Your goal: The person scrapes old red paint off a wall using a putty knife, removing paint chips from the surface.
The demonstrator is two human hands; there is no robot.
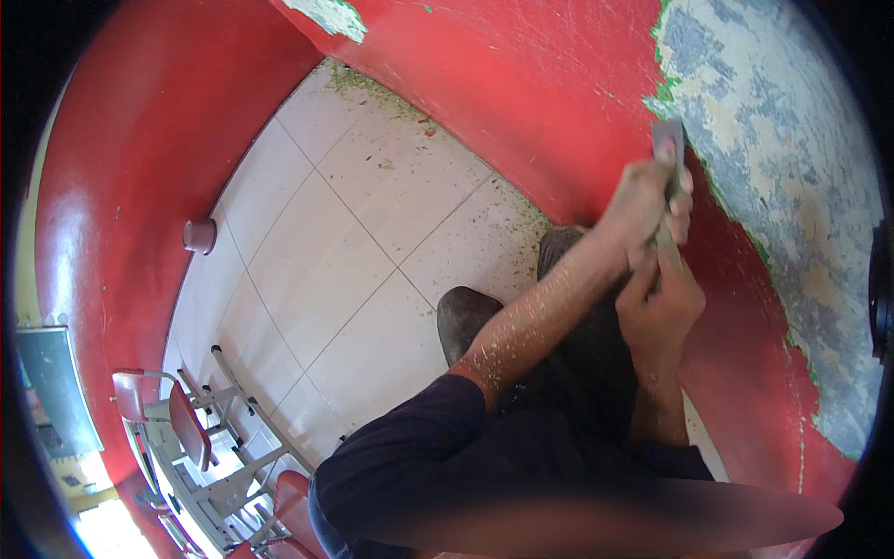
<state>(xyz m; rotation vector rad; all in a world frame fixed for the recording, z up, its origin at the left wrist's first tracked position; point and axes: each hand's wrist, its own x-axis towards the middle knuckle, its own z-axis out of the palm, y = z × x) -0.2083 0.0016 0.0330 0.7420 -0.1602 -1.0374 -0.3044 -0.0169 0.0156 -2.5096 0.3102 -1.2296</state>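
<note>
A flat grey metal scraper rests its blade against the wall, at the border between the red paint and a bare grey-white patch. My left hand is wrapped around the scraper close to the blade, with a finger or thumb pressed along it. Lower down, my right hand grips the handle end. Both hands are slightly blurred. Jagged green paint shows along the patch's edge. Pale flakes cling to my left forearm.
Paint flakes litter the tiled floor along the wall's foot. A small brownish-pink pot stands by the left wall. Desks and red chairs are at lower left, near a dark board. My knees are bent below my arms.
</note>
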